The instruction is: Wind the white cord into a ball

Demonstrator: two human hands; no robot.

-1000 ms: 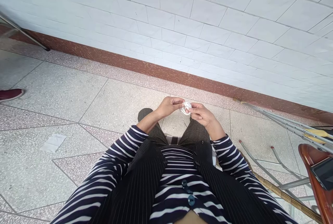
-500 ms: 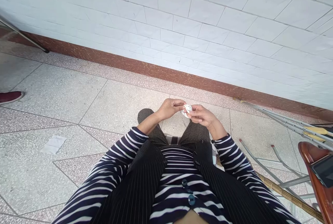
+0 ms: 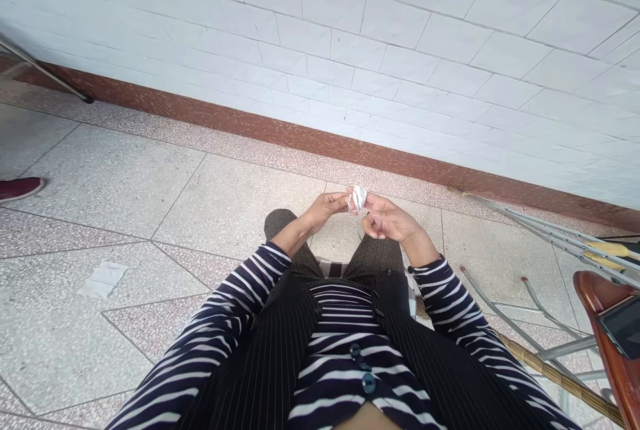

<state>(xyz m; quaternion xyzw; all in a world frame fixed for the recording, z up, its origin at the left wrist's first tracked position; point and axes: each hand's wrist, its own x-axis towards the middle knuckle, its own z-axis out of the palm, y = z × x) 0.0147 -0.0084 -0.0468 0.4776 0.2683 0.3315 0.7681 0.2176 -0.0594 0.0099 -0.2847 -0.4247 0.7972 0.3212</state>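
Observation:
A small white bundle [image 3: 359,197], which looks like cord wound on itself with thin dark lines between the turns, is held up between both hands over my knees. My left hand [image 3: 323,211] pinches a loose white strand at the bundle's left side with thumb and forefinger. On the other side, my right hand [image 3: 394,222] grips the bundle between its fingers, the lower ones curled inward. The fingers partly cover the bundle, and its core is hidden.
Metal crutches [image 3: 540,233] with yellow grips lie to the right, near a brown wooden chair [image 3: 590,290] bearing a phone [image 3: 623,323]. A white paper [image 3: 104,279] lies on the floor at left. Another person's red shoe [image 3: 20,188] shows at the left edge. A tiled wall [image 3: 350,50] stands ahead.
The white bundle has turned and moved slightly up, showing more of its wound strands. My left hand has drawn slightly left and down, with a strand at its fingertips.

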